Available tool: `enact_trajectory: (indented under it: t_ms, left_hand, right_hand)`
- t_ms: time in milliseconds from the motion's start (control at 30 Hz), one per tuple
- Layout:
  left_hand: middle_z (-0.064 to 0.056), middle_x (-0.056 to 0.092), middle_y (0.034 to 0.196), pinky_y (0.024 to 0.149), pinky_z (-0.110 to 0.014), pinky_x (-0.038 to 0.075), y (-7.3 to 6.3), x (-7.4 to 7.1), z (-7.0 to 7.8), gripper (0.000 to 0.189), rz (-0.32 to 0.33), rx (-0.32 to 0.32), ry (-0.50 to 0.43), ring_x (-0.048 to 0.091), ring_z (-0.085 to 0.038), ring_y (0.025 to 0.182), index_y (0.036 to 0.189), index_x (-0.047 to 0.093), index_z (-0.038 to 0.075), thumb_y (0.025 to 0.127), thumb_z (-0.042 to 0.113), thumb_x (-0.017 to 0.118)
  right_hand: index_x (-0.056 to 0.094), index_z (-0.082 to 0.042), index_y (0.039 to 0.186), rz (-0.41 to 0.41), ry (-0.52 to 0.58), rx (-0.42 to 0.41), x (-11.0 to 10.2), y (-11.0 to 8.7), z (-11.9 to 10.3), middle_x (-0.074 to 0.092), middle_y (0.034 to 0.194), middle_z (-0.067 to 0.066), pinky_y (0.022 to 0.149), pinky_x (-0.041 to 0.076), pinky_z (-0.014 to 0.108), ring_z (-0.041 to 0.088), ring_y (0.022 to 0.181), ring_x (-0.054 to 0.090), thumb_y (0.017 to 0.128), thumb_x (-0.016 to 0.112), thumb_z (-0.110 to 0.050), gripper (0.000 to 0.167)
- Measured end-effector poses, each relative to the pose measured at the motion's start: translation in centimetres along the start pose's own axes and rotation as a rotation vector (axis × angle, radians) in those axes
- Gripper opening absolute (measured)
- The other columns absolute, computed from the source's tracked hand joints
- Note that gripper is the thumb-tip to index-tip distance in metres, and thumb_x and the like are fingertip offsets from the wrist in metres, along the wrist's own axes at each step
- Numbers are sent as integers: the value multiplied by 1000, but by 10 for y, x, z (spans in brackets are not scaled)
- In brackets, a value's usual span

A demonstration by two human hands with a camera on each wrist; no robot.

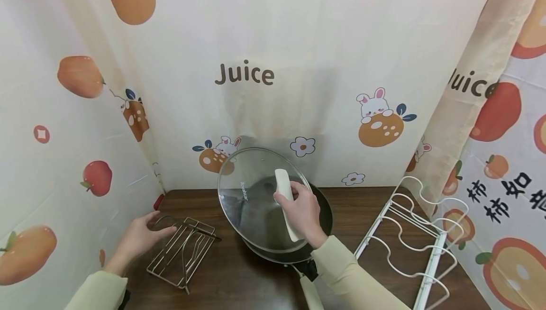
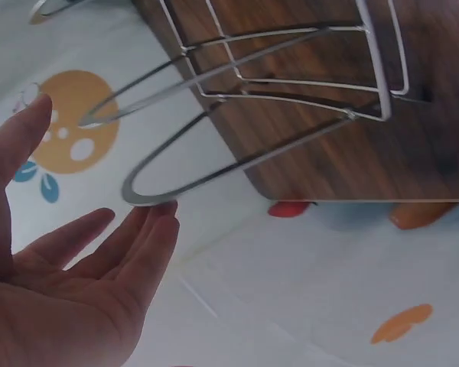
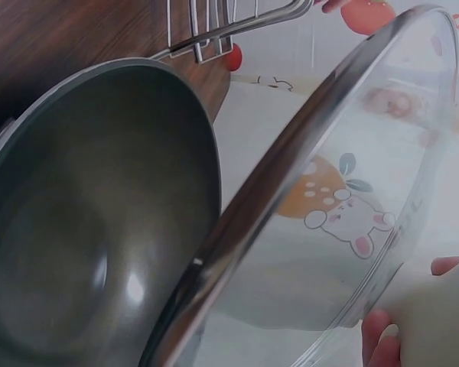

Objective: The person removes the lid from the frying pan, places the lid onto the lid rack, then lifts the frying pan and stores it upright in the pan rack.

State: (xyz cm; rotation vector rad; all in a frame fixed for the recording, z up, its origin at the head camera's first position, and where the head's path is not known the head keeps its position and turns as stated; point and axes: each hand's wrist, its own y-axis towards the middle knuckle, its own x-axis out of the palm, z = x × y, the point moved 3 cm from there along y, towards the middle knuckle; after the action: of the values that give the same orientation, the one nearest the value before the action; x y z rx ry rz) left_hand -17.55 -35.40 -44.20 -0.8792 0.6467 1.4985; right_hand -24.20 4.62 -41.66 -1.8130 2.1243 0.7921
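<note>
A glass lid (image 1: 247, 205) with a steel rim is held tilted above a dark frying pan (image 1: 323, 201). My right hand (image 1: 304, 211) grips the lid's cream handle (image 1: 281, 179). In the right wrist view, the lid's rim stands apart from the far side of the pan (image 3: 99, 222), whose inside shows bare. At the left, my left hand (image 1: 138, 238) reaches to a metal wire rack (image 1: 166, 279). Its fingers are spread and loosely bent, with fingertips (image 2: 164, 208) right at the end of one wire loop (image 2: 138, 200); they do not close round it.
A white rack with wavy wires (image 1: 436, 253) stands to the right of the pan. The pan's cream handle (image 1: 311, 293) points toward me. Printed cloth (image 1: 294, 40) hangs behind and at both sides of the brown wooden table (image 1: 230, 272).
</note>
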Motion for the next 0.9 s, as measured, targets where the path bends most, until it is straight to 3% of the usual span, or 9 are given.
enact_trajectory:
  t_ms: [133,367,700,900]
  left_hand:
    - [-42,52,141,101,-65,51,4,0,-7,89,1,-15,21,52,-58,130,141,45,-21,91,46,76]
    - [-33,70,121,96,-60,54,4,3,-9,83,25,-21,8,64,-51,119,134,53,-21,91,47,77]
    - [-26,77,105,90,-59,57,4,14,5,76,115,-16,65,71,-47,106,125,61,-19,90,47,77]
    - [-29,76,105,88,-59,57,5,20,13,77,157,-32,75,71,-48,104,120,66,-18,87,51,78]
  right_hand:
    - [74,-17,120,-5,17,4,2,-1,-1,74,95,3,66,52,30,15,77,64,86,80,-35,39]
    - [72,-16,122,-14,42,6,5,-2,0,73,97,4,68,53,30,15,80,64,86,79,-35,42]
    - [73,-12,118,-5,129,-21,7,-2,-2,72,93,7,67,55,30,14,78,62,88,79,-29,35]
    - [72,-11,120,-20,169,-18,9,-2,-5,72,94,9,67,56,29,16,79,62,90,79,-29,36]
